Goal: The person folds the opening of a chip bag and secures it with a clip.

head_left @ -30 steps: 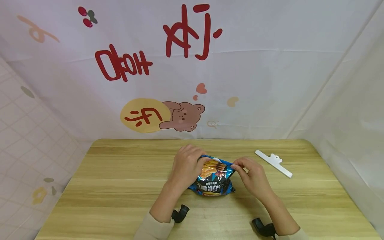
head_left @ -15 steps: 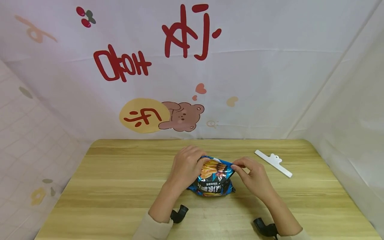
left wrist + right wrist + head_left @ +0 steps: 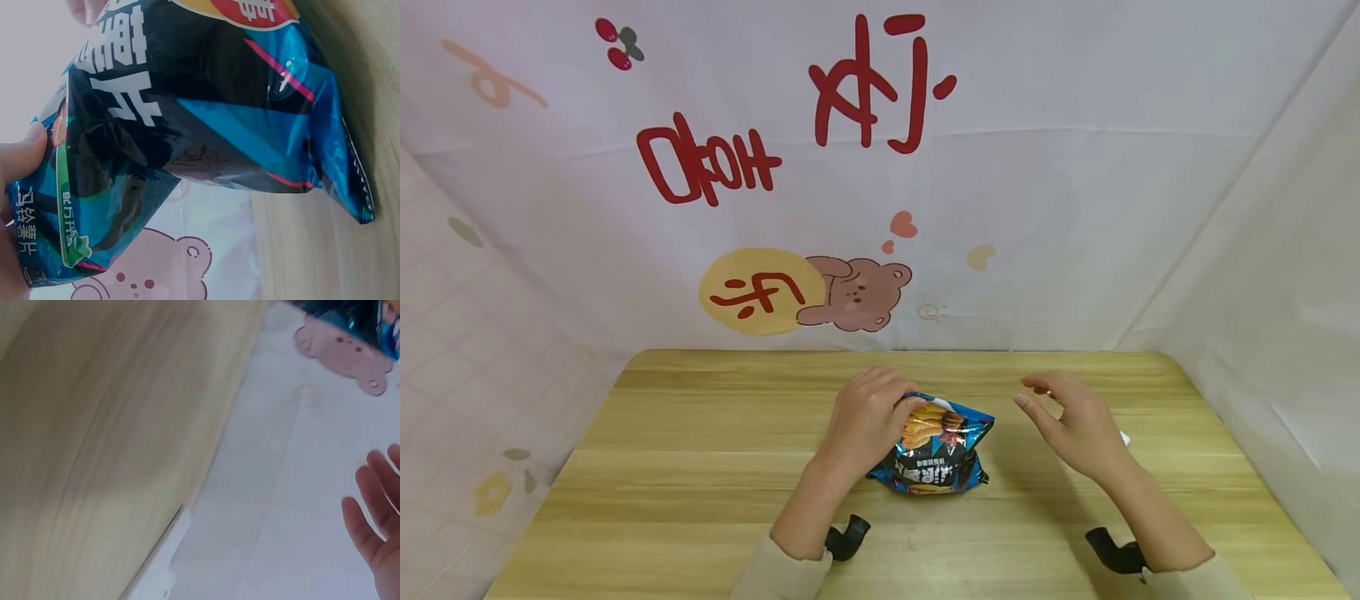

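A blue and black potato chip bag (image 3: pixel 942 450) stands on the table, its printed front toward me. My left hand (image 3: pixel 868 417) pinches the bag's upper left edge, thumb in front and fingers behind. In the left wrist view the thumb presses on the chip bag (image 3: pixel 206 119) near its edge. My right hand (image 3: pixel 1071 425) hangs in the air to the right of the bag, apart from it, with nothing between its fingers. The right wrist view shows that hand (image 3: pixel 384 525) with loosely spread fingers. Behind it lies a white bag clip (image 3: pixel 1125 438), mostly hidden in the head view.
The wooden table (image 3: pixel 700 467) runs back to a white cloth backdrop (image 3: pixel 1075 208) printed with a bear and red characters. In the right wrist view the white clip (image 3: pixel 161 562) lies along the table. Black curved wrist mounts (image 3: pixel 848 537) show below both forearms.
My right hand has let go of the bag's upper right corner and moved right, now covering most of the white clip. The left hand keeps its grip on the bag.
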The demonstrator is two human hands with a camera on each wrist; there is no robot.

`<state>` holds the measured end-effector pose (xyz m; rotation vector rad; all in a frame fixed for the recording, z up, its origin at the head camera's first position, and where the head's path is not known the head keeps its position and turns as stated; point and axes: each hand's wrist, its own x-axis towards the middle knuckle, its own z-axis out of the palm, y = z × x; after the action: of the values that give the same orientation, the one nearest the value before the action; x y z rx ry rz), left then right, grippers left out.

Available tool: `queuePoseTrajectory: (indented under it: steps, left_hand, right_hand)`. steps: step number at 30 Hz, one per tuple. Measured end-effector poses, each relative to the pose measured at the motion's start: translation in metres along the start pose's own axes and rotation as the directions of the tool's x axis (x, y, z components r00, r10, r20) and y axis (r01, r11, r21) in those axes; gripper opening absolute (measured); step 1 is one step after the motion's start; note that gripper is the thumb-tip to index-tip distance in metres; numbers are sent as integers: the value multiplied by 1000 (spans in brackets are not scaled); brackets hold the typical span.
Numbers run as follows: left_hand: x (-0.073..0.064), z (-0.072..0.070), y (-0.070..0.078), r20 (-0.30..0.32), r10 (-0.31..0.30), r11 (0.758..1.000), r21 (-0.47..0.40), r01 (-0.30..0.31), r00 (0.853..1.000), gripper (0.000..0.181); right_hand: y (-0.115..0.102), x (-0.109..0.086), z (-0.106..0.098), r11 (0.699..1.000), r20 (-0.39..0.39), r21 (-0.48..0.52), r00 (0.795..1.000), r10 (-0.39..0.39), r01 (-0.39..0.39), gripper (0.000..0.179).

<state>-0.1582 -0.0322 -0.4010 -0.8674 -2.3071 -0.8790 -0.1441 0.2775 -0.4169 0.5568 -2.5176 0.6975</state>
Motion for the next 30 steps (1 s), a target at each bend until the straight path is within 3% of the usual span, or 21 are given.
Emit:
queuePoseTrajectory:
  steps: [9,17,20,23,30]
  left_hand:
    - [0,1,-1,-3,4,1000,3,-4,1000,8]
    - [-1,0,-1,1,-3,1000,12,3,1000,8]
    - [-1,0,-2,-1,-1,1000,15,1,1000,8]
    - [0,0,-2,-1,-1,1000,10,1,1000,7]
    - [0,0,-1,-1,3,1000,6,-3,1000,8]
  right_hand:
    - [35,-1,-15,990,141,-66,981,133,-125,73]
    - [57,-5,-16,982,175,-165,977,126,-97,85]
    - [65,-4,-15,974,214,-198,965,149,-107,89]
    - [73,-4,-15,965,277,-223,940,201,-141,95]
    - [92,-5,-13,930,406,-289,850,336,-229,105]
